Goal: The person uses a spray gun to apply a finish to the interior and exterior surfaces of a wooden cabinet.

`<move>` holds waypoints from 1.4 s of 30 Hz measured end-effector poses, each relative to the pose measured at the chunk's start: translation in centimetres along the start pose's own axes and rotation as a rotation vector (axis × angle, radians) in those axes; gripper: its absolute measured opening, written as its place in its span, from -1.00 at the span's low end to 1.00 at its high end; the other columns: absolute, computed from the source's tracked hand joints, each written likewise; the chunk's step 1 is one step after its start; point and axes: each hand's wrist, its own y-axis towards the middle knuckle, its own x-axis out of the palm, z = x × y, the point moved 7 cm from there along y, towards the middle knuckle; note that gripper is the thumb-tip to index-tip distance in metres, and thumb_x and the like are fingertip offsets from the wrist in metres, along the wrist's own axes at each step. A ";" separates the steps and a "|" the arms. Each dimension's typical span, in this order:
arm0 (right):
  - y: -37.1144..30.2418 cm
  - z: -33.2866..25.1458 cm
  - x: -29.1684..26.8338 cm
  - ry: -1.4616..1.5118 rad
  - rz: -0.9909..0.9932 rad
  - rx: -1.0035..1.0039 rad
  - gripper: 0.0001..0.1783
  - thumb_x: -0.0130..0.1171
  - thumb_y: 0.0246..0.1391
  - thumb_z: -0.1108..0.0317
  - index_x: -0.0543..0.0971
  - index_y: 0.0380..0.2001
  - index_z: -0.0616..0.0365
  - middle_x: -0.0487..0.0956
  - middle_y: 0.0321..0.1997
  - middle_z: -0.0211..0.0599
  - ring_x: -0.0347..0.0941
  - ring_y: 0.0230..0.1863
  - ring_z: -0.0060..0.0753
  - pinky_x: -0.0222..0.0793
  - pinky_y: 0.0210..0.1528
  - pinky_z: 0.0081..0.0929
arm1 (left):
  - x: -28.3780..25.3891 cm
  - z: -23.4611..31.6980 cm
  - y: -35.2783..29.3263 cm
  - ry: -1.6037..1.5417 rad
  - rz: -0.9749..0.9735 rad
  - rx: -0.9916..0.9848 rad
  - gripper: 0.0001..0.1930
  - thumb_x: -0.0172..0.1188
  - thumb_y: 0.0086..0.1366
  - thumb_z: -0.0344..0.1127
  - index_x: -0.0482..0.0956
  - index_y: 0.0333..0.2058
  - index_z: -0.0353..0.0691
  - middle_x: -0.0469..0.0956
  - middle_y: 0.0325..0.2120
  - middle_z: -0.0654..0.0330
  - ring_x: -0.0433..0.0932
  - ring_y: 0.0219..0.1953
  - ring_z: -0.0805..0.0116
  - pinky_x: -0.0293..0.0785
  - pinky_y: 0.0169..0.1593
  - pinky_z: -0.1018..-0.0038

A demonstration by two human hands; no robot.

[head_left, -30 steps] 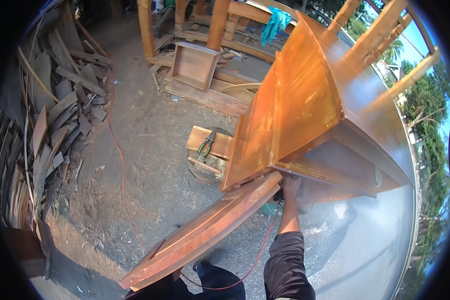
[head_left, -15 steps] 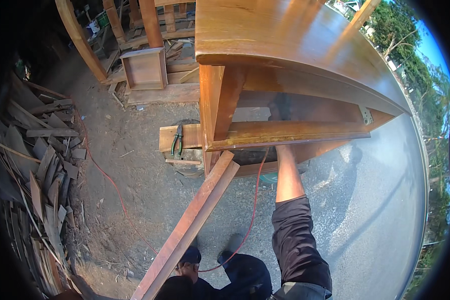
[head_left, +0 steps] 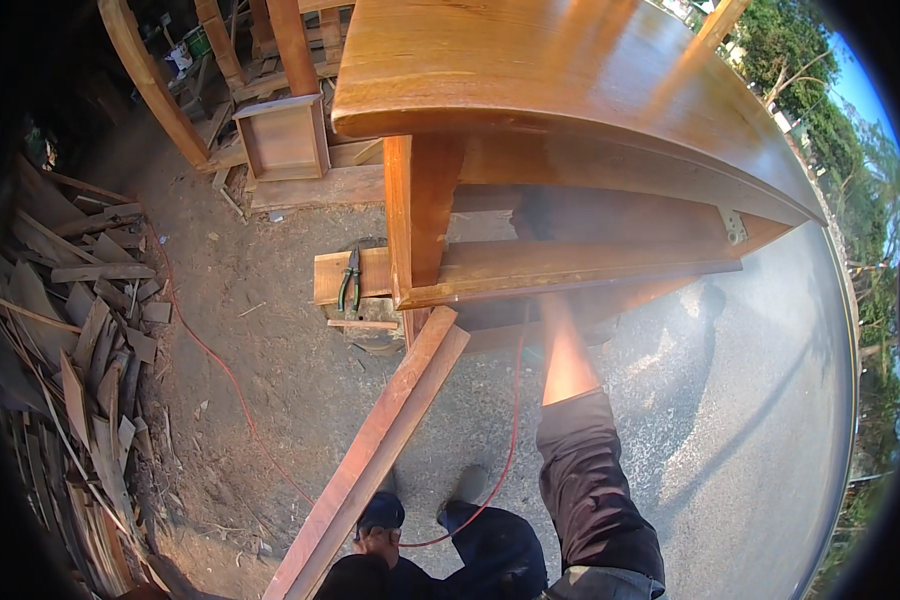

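Observation:
My right forearm [head_left: 568, 360] reaches under the front rail of a varnished wooden desk [head_left: 570, 75]. The hand [head_left: 537, 215] shows only as a dark, hazy shape in the desk's opening; its fingers are hidden. Pale mist spreads around it, and a red hose [head_left: 516, 420] runs up to the same spot, which points to a spray gun in its grip, itself mostly out of sight. Low in the view, my left hand [head_left: 376, 542] is closed at the red hose, beside a long wooden plank [head_left: 375, 450] that slants up against the desk's near left corner.
Pliers [head_left: 350, 280] lie on a wood block left of the desk. A shallow wooden drawer [head_left: 285, 140] stands farther back by timber framing. Scrap wood [head_left: 100, 330] is heaped along the left. Part of the red hose trails over the ground. Trees [head_left: 790, 60] border the right side.
Thick mist now fills the desk's opening and drifts over my right forearm. The dark shape has shifted slightly left. The desk sits farther left in the view; my left hand stays low.

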 end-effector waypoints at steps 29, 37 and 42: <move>-1.3 -11.8 -2.7 0.789 -0.365 0.097 -0.74 0.40 0.11 0.35 0.59 -0.19 0.21 0.61 -0.32 -0.40 0.50 -0.27 -0.52 0.42 -0.21 -0.46 | -3.3 1.3 -1.0 -0.006 0.074 0.019 -0.56 -0.06 0.34 0.15 0.67 -0.24 -0.01 0.66 -0.20 0.08 0.60 -0.03 -0.10 0.44 0.10 0.08; -2.6 -9.6 0.3 0.809 -0.423 0.069 -0.81 0.36 0.12 0.42 0.60 -0.21 0.20 0.57 -0.40 -0.45 0.45 -0.36 -0.58 0.37 -0.32 -0.52 | 0.0 -0.2 0.1 0.031 0.236 0.087 -0.62 -0.02 0.33 0.16 0.68 -0.27 0.09 0.68 -0.20 0.18 0.63 -0.15 0.00 0.45 -0.04 0.11; -3.3 -2.0 3.7 0.411 -0.301 0.032 -0.83 0.33 0.11 0.45 0.59 -0.23 0.19 0.53 -0.44 -0.47 0.41 -0.41 -0.61 0.33 -0.38 -0.55 | 2.0 -1.6 1.0 0.057 0.134 0.072 -0.70 -0.01 0.33 0.11 0.67 -0.23 0.22 0.66 -0.18 0.19 0.63 -0.15 -0.01 0.43 -0.03 0.09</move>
